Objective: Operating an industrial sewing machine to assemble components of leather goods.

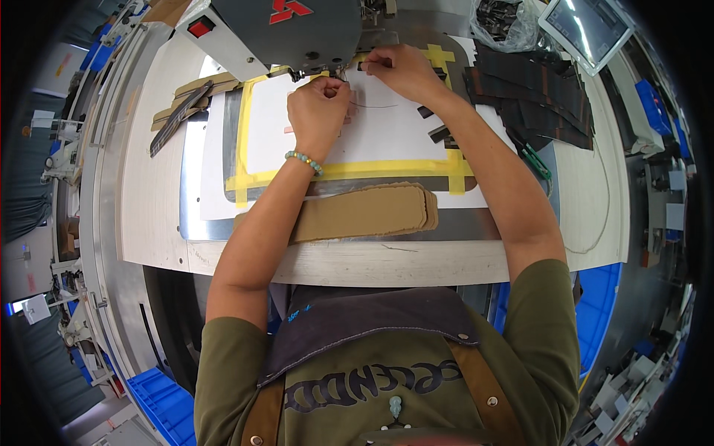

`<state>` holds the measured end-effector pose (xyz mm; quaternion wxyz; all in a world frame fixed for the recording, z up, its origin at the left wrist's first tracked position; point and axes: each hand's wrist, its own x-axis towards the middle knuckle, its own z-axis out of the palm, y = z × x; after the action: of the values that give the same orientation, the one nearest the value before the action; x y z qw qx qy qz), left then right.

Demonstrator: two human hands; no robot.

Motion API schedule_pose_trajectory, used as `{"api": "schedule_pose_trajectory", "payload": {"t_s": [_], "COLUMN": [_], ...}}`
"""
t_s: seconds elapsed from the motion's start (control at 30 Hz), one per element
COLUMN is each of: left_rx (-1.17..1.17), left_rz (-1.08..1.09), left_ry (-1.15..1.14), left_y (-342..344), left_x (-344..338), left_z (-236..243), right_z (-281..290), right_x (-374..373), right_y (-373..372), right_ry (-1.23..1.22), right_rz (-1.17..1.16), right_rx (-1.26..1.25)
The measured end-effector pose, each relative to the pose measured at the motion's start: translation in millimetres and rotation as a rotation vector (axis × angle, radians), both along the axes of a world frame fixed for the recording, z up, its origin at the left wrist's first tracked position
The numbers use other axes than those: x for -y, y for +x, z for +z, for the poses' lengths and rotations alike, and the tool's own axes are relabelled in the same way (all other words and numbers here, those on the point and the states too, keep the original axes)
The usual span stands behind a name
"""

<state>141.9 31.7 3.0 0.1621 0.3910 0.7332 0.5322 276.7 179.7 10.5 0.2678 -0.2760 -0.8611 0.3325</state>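
Observation:
My left hand point(324, 104) is just below the grey sewing machine head point(312, 41), near its needle area, fingers curled on something I cannot make out. My right hand point(390, 67) is at the machine's right, fingertips pinched on something too small to name. Beneath both lies a white sheet point(271, 145) framed with yellow tape point(349, 169) on a grey plate. Small pink pieces point(354, 109) are partly hidden by my left hand; a thin thread runs right from them. Short black strips point(439, 134) lie along the right side. Stacked khaki pieces point(357, 212) lie under my left forearm.
Khaki and dark strips point(178, 111) lie at left. Dark fabric panels point(543, 97), green scissors point(537, 163), a bagged dark bundle point(498, 18) and a tilted screen point(584, 30) are at right. Blue bins point(167, 405) sit below the table edge point(387, 264) on both sides.

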Motion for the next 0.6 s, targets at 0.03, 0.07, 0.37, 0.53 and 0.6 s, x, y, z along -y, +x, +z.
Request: {"api": "schedule_pose_trajectory", "payload": {"t_s": [0.03,0.07,0.37,0.53,0.6], "left_rx": [-0.001,-0.028,-0.049,-0.044,-0.075], "left_rz": [0.0,0.0,-0.005,-0.007,-0.003], "left_ry": [0.001,0.005,-0.069,-0.073,-0.066], "left_y": [0,-1,0,2,0], "left_x": [0,0,2,0,0], "left_z": [0,1,7,7,4], "right_z": [0,-1,-3,-5,-4], "right_x": [-1,-1,-4,-4,-3], "right_y": [0,0,-1,-1,-1], "right_ry": [-0.011,-0.01,0.017,0.002,0.007], "right_rz": [-0.006,-0.005,0.012,0.006,0.011], "right_rx": [-0.008,-0.009,0.024,-0.034,-0.034]}}
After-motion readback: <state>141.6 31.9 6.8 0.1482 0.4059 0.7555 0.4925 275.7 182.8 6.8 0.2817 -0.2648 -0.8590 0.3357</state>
